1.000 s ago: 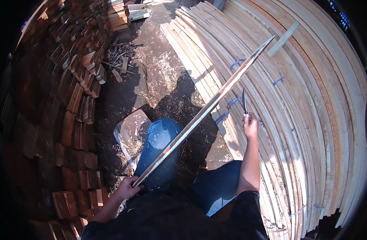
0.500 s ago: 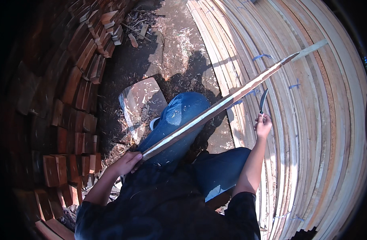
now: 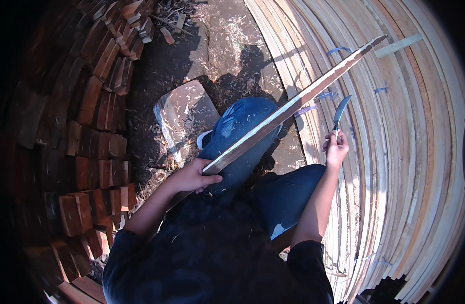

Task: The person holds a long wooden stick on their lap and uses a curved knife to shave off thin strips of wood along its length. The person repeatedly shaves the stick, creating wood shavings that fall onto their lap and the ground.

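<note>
My left hand [image 3: 196,176] is closed round the near end of a long wooden strip [image 3: 273,120]. The strip slants up and to the right across my raised knee, pale along one edge and brown bark-like on the side. Its far tip hangs over the stacked boards on the right. In my right hand [image 3: 336,148] is a knife [image 3: 341,112] with a curved blade, held by its handle with the blade pointing up and away. The blade stands apart from the strip, to the right of it.
Long pale boards [image 3: 394,152] tied with blue strips are stacked at my right, and a short pale piece [image 3: 398,45] lies across them. Cut reddish timber ends [image 3: 93,175] are piled at my left. A flat slab [image 3: 188,114] strewn with shavings lies on the ground ahead.
My left hand has moved right and up with the near end of the strip, and the strip has turned so more of its brown side shows. The knife blade has rotated slightly rightward.
</note>
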